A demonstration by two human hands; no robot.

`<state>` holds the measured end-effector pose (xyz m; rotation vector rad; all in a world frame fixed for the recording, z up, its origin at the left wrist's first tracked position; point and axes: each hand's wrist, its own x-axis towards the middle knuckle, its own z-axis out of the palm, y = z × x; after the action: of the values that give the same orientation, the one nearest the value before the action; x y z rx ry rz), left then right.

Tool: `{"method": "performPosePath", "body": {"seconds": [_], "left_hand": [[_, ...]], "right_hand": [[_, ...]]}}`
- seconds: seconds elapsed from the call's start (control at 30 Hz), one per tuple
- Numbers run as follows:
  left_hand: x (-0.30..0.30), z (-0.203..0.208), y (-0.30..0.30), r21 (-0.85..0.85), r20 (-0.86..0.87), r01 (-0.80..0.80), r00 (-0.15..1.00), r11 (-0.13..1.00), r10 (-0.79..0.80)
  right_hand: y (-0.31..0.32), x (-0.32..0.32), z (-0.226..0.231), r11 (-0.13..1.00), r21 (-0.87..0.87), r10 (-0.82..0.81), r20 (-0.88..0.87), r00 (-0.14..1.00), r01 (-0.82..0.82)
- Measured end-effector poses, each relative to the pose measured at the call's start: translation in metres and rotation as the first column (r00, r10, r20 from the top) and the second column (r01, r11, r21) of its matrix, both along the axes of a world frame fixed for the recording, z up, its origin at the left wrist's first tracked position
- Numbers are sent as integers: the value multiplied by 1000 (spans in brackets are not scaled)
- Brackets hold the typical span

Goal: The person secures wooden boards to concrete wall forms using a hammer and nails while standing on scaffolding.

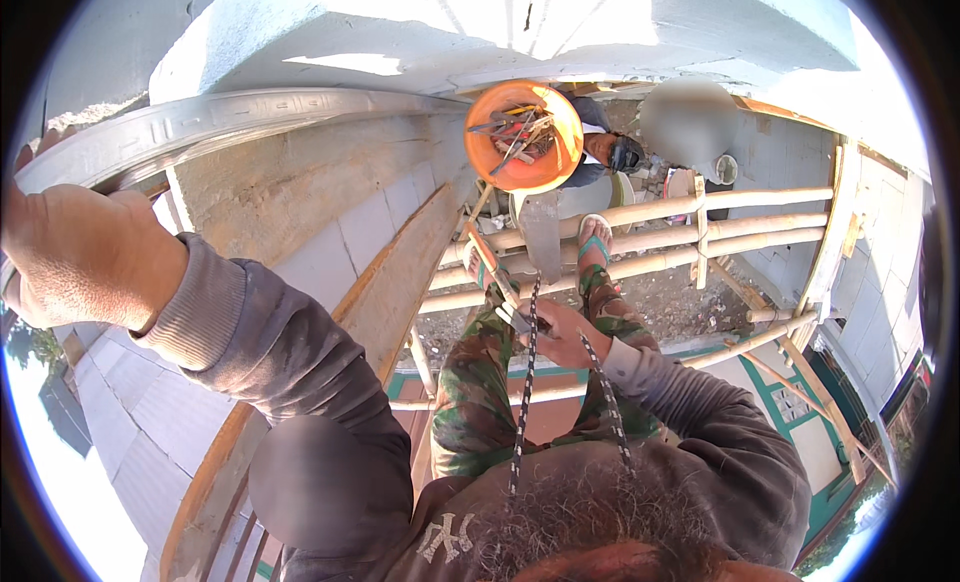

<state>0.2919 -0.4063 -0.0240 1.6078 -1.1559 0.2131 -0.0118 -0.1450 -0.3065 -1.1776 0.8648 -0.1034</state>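
At the far left, my left hand (90,257) is closed around the end of a long, curved-looking grey metal channel (270,107), its fingers partly cut off by the picture's rim. My right hand (565,337), low in front of me between my knees, is closed on a tool with a slim orange-brown handle (483,247) and pale parts near the fingers; its exact kind is unclear. Just beyond that hand stands a flat grey blade-like piece (541,237); I cannot tell whether it is gripped too. Black-and-white cords (525,392) hang past the hand.
An orange bucket (508,177) full of sticks and slim tools is ahead, beside a person in a dark cap (626,154) below. My sandalled feet (594,240) rest at bamboo poles (740,199) of a scaffold, with rubble underneath. A wooden plank (395,282) slopes at my left.
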Motion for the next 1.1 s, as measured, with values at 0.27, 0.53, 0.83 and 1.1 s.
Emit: {"method": "performPosePath", "body": {"seconds": [0.27,0.53,0.83,1.1], "left_hand": [[44,-15,1,-232,-236,26,968,972,-82],[55,-29,20,-12,9,125,992,992,-125],[47,-49,26,-125,-286,169,937,978,-199],[76,-63,29,40,107,275,955,960,-278]], "right_hand": [[-65,-63,16,839,-481,74,-362,929,-254],[-145,6,-109,687,-531,26,-664,747,-496],[-107,43,-157,547,-556,72,-714,696,-626],[-91,35,-157,865,-487,-291,-288,912,123]]}}
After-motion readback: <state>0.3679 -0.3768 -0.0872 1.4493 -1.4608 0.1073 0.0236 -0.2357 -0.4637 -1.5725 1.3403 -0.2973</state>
